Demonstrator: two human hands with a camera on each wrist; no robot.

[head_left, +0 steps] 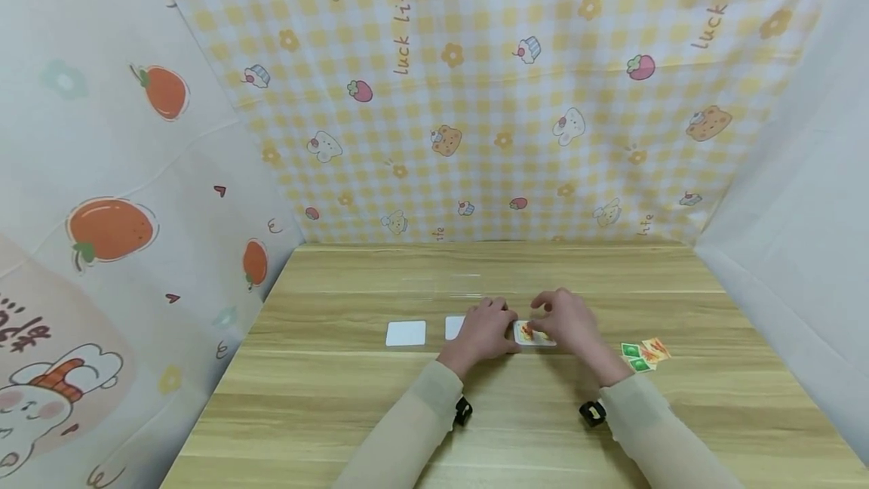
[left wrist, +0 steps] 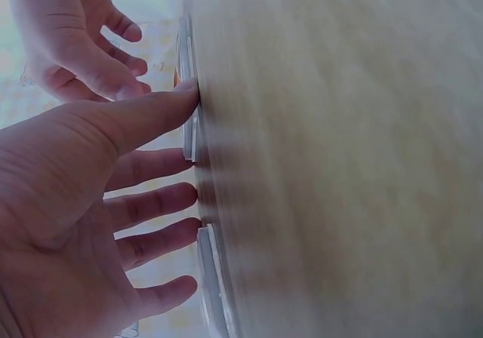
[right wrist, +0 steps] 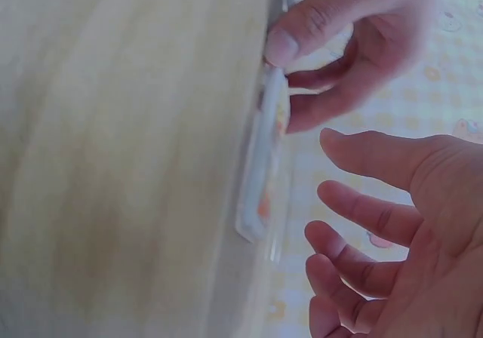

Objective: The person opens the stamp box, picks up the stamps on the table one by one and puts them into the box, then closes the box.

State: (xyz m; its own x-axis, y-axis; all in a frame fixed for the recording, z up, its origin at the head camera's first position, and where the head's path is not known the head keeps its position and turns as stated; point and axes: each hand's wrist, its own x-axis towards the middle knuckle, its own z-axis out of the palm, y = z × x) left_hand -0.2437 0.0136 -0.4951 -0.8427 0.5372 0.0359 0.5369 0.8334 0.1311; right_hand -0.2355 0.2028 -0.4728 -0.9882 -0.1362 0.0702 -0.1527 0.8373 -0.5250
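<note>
My left hand (head_left: pixel 480 330) holds the left end of a white tile (head_left: pixel 523 339) by its edges, thumb on the near side and index finger on the far side. Thin and rounded at the corners, this tile (right wrist: pixel 256 164) lies flat on the wooden table and bears small orange-and-yellow pictures. Just above its right part hovers my right hand (head_left: pixel 570 321), fingers loosely bent; in the right wrist view nothing lies between them. A second white tile (head_left: pixel 452 327) is partly covered by my left hand. Farther left lies a plain white tile (head_left: pixel 406 333).
Small square pieces with green pictures (head_left: pixel 640 364) and orange pictures (head_left: pixel 655 349) overlap to the right of my right hand. Faint clear outlines (head_left: pixel 434 287) show on the table behind the tiles. A yellow checked cloth (head_left: pixel 475 134) hangs at the table's back edge.
</note>
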